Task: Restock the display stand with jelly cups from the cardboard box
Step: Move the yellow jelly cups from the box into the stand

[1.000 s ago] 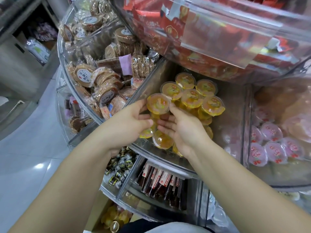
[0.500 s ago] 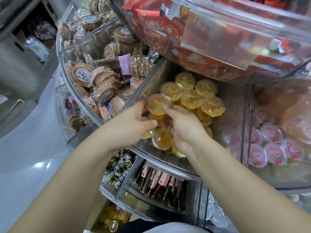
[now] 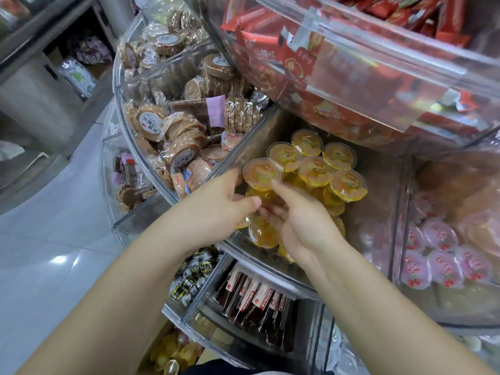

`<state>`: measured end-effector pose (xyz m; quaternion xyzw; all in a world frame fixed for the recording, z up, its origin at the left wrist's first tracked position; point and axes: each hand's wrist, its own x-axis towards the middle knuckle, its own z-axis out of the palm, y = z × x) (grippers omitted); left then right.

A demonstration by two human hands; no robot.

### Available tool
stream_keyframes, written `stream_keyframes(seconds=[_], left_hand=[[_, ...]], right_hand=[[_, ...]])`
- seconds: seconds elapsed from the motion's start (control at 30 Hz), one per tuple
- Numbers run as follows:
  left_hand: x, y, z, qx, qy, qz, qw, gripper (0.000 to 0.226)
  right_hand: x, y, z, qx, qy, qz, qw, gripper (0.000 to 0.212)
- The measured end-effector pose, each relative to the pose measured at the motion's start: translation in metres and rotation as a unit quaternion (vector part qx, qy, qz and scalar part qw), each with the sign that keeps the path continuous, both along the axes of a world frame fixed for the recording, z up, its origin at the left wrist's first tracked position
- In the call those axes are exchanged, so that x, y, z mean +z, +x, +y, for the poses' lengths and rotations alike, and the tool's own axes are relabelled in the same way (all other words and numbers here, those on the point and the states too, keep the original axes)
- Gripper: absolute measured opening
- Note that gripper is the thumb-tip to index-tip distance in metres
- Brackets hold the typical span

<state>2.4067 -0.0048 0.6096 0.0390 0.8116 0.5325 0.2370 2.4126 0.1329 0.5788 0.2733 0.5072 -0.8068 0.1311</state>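
Clear acrylic walls the middle compartment [image 3: 238,155] of the display stand, where orange jelly cups [image 3: 316,171] are stacked in layers. The left hand [image 3: 216,204] and the right hand [image 3: 300,220] meet at the near-left corner of the pile; between them sits one jelly cup [image 3: 262,173], the left fingers behind its left rim and the right index fingertip touching its near edge, so the grip looks like a light two-handed pinch on that cup rather than a full clench. Just below the grip, another cup [image 3: 263,231] lies tilted against the front wall, partly under the right palm. The cardboard box [image 3: 173,353] shows only as a corner at the bottom of the view, with yellow cups inside, well below the grip. The likely trouble is the stack: the held cup perches on a loose, uneven heap, and a nudge from either wrist could slide the neighbours towards the front lip or topple the upper layer. Right of the grip, a compartment holds pink cherry-printed cups [image 3: 443,263]. Left of it, wrapped round biscuits [image 3: 151,123] carry labels in Chinese characters too small to read surely; the red packets [image 3: 295,55] above show "山楂", and the dark sticks [image 3: 257,301] below bear sideways lettering that is illegible.
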Motion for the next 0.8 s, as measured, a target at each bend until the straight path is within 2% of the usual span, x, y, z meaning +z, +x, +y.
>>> stream_keyframes(seconds=[0.07, 0.17, 0.23, 0.33, 0.43, 0.53, 0.6, 0.7, 0.8], left_hand=[[0.003, 0.009, -0.010, 0.038, -0.030, 0.045, 0.998, 0.040], [0.003, 0.031, -0.034, 0.112, 0.042, 0.124, 0.985, 0.028], [-0.004, 0.049, -0.052, 0.171, 0.093, 0.169, 0.966, 0.032], [-0.027, 0.089, -0.079, 0.280, 0.134, 0.209, 0.927, 0.026], [-0.067, 0.144, -0.111, 0.389, 0.117, 0.187, 0.894, 0.027], [-0.120, 0.209, -0.146, 0.500, 0.075, 0.123, 0.854, 0.031], [-0.165, 0.258, -0.167, 0.564, 0.038, 0.070, 0.822, 0.028], [-0.238, 0.315, -0.181, 0.600, -0.002, 0.003, 0.800, 0.034], [-0.328, 0.353, -0.182, 0.615, -0.007, -0.058, 0.787, 0.045]], right_hand=[[0.006, 0.010, 0.004, -0.012, 0.013, 0.007, 1.000, 0.034], [0.020, 0.029, 0.004, 0.008, 0.076, 0.051, 0.996, 0.016], [0.032, 0.043, -0.010, 0.076, 0.105, 0.128, 0.983, 0.014], [0.037, 0.070, -0.050, 0.207, 0.093, 0.227, 0.947, 0.012], [0.011, 0.101, -0.102, 0.340, 0.085, 0.241, 0.905, 0.013], [-0.052, 0.135, -0.150, 0.464, 0.124, 0.190, 0.857, 0.021], [-0.113, 0.159, -0.178, 0.519, 0.163, 0.105, 0.833, 0.019], [-0.220, 0.185, -0.199, 0.568, 0.248, 0.027, 0.784, 0.011], [-0.334, 0.205, -0.201, 0.603, 0.358, -0.001, 0.713, 0.015]])
